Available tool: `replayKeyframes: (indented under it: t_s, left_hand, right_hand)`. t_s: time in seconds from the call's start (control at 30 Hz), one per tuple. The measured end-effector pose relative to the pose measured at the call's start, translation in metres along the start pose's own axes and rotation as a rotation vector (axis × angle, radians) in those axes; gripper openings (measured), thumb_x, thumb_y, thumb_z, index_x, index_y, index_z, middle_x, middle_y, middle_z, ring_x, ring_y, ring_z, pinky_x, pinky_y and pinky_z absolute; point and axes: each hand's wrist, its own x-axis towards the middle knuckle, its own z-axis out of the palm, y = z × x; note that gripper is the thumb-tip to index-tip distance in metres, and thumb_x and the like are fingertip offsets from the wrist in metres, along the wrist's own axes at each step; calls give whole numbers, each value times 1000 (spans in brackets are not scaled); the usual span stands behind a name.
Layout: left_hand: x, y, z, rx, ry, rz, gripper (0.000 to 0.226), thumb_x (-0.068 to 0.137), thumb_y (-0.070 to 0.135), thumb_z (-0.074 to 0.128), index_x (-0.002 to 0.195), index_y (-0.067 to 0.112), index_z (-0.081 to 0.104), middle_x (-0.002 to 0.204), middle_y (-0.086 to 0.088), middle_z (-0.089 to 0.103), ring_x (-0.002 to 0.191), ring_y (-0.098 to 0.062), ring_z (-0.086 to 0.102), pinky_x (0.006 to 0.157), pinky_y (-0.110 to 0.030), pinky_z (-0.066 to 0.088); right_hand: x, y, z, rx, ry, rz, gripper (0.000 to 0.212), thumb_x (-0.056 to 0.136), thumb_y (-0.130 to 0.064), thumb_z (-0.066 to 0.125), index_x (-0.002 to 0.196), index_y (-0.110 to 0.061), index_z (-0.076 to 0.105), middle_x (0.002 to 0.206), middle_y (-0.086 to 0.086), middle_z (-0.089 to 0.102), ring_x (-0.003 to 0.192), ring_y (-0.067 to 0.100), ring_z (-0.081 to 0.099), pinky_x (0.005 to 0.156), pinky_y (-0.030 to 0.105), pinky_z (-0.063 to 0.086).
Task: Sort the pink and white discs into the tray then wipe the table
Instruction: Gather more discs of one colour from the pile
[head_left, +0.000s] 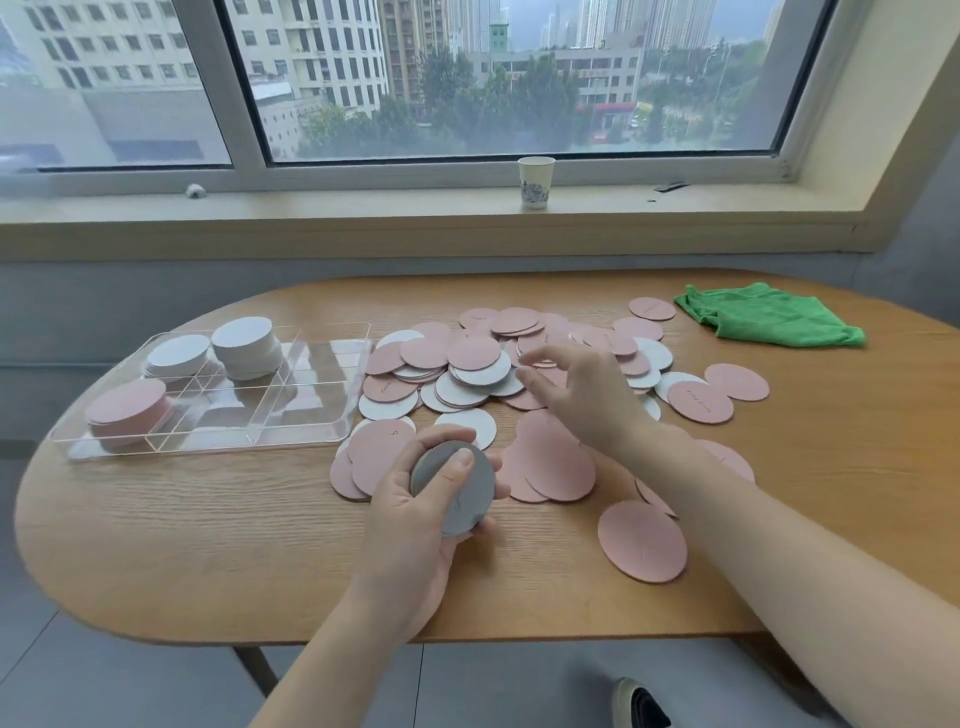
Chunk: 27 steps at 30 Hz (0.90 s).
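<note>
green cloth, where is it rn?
Head view: the crumpled green microfibre cloth lies at the wooden table's far right, just right of the scattered pink and white discs, untouched by either hand.

On the oval wooden table (208, 545) lies a loose heap of round pink and white card discs (483, 364). The left hand (415, 525) grips a small stack of white discs (457, 488), thumb on the top one. The right hand (576, 389) hovers over the heap with fingers loosely curled and holds nothing. At the left stands a clear plastic tray with compartments (311, 415); it holds two piles of white discs (244, 343) and one pile of pink discs (127, 410). A green crumpled cloth (769, 317) lies at the far right. A paper cup (536, 182) stands on the window sill.
</note>
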Motion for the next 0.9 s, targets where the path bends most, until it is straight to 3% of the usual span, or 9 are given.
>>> replayKeyframes:
  t_s: [0.13, 0.3, 0.53, 0.7, 0.8, 0.9]
  left_hand:
    - [4, 3, -3, 41, -5, 43, 25, 85, 20, 69, 109, 14, 71, 108, -27, 71, 87, -36, 71, 56, -34, 54]
    - [9, 4, -5, 42, 9, 28, 22, 92, 14, 66, 113, 10, 68, 105, -25, 72, 86, -35, 71, 55, -34, 53]
    - [10, 6, -4, 44, 13, 26, 19, 95, 12, 64, 113, 8, 67, 104, -27, 71, 86, -35, 71, 55, -34, 53]
    - [8, 6, -2, 45, 16, 42, 13, 99, 7, 61, 110, 9, 68, 102, -25, 72, 85, -34, 71, 54, -33, 53]
    - [7, 6, -1, 60, 15, 48, 14, 100, 8, 60, 112, 9, 67, 100, -20, 74, 85, -33, 71, 55, -34, 54]
    - [7, 6, -1, 58, 25, 45, 14, 99, 7, 61, 112, 9, 67, 101, -21, 73, 85, -34, 72, 55, -34, 55]
  right_hand:
    - [49, 25, 14, -183, -193, -9, 45, 94, -50, 63, 129, -22, 65, 136, -3, 61, 130, 20, 50, 109, 37, 37]
    - [60, 34, 20, -419, -400, 57, 68, 91, -75, 43, 150, -41, 40, 162, -8, 27, 150, 23, 17, 118, 47, 12]
    - [22, 35, 7, -381, -420, -68, 84, 76, -91, 31, 143, -42, 48, 155, -13, 34, 145, 15, 23, 118, 47, 21]
    - [-1, 32, -2, -373, -410, -146, 78, 80, -90, 30, 135, -42, 57, 145, -18, 46, 136, 14, 33, 115, 43, 25]
    - [4, 27, -3, -261, -294, -132, 69, 86, -83, 33, 123, -35, 66, 131, -13, 61, 126, 12, 46, 109, 45, 34]
    - [26, 24, 5, -276, -207, -98, 69, 88, -78, 34, 125, -29, 65, 134, -8, 61, 131, 16, 44, 109, 49, 33]
